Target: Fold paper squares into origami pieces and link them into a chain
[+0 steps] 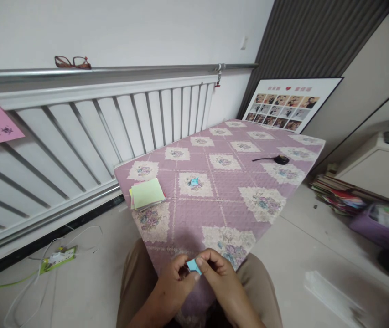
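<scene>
Close to my lap, a small folded piece of light blue paper is pinched between both hands, above the near end of the cloth-covered table. My left hand is closed on its left side, thumb toward the lower edge. The thumb and fingers of my right hand grip its right side. The hands partly hide the paper, so its full shape cannot be seen. Farther up the table lies another small folded blue paper piece, apart from both hands.
A stack of coloured paper sheets lies at the table's left edge. A black object with a thin handle rests farther right on the purple floral tablecloth. The white radiator borders the left side. A power strip with cables is on the floor.
</scene>
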A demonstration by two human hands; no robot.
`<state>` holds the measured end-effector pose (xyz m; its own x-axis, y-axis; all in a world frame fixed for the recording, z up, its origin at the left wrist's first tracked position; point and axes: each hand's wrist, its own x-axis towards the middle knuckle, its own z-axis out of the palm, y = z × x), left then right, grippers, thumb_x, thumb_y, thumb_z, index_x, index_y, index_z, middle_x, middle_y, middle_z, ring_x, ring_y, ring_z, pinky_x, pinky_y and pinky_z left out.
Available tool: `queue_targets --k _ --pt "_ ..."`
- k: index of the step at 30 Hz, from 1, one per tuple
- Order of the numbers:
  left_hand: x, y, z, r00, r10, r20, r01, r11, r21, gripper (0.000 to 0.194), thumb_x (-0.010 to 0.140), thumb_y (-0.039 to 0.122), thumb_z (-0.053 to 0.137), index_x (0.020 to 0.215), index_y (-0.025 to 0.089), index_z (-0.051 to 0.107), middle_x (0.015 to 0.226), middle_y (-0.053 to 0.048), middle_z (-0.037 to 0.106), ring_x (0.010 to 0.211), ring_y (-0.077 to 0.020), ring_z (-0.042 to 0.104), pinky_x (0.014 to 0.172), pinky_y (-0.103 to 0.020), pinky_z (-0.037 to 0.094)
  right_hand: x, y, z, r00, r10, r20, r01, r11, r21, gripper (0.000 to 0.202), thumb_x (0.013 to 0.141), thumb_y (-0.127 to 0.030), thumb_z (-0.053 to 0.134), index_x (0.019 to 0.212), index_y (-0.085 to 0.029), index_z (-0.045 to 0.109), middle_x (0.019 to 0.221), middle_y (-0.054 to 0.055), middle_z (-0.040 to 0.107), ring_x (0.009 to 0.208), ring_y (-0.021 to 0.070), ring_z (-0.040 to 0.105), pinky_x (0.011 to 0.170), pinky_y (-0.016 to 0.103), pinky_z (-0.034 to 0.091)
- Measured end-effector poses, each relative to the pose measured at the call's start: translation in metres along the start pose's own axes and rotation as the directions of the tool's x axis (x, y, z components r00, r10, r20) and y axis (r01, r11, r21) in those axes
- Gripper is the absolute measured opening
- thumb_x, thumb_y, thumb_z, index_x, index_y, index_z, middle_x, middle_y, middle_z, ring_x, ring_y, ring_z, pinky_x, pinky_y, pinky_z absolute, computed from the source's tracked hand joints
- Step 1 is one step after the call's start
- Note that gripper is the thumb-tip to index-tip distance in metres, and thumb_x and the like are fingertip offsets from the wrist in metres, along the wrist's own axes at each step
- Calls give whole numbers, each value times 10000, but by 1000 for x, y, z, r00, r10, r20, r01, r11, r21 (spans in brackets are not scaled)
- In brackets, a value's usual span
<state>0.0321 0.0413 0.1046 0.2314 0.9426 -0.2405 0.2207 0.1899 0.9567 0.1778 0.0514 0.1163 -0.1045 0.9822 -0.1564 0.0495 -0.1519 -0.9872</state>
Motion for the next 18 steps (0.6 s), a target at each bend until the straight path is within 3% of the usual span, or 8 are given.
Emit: queue_targets --k 9,15,18 --pt "1 -9 4 999 -50 -7 50 999 18 130 752 264 490 698 160 545 643 24 495 636 -135 452 602 -248 337 1 17 7 993 119 -22 -114 978 175 378 753 -539 601 620 -206 482 551 -62 443 543 106 401 546 224 338" --pt "11 -38 5 980 -195 51 194 981 20 144 749 276 499 755 153 573 653 17 564 599 -138 506 614 -260 379 12 39 -1 994 75 81 -73 997 -30 275 755 -454 584 673 -192 555 630 -37 511 625 129 464 619 246 378" --pt "15 -48 1 981 -173 88 162 979 124 136 733 271 533 763 151 589 677 15 583 627 -142 519 612 -254 381 15 47 -5 992 73 99 -59 989 -138 216 756 -383 561 661 -189 567 622 -37 515 625 130 468 610 245 373"
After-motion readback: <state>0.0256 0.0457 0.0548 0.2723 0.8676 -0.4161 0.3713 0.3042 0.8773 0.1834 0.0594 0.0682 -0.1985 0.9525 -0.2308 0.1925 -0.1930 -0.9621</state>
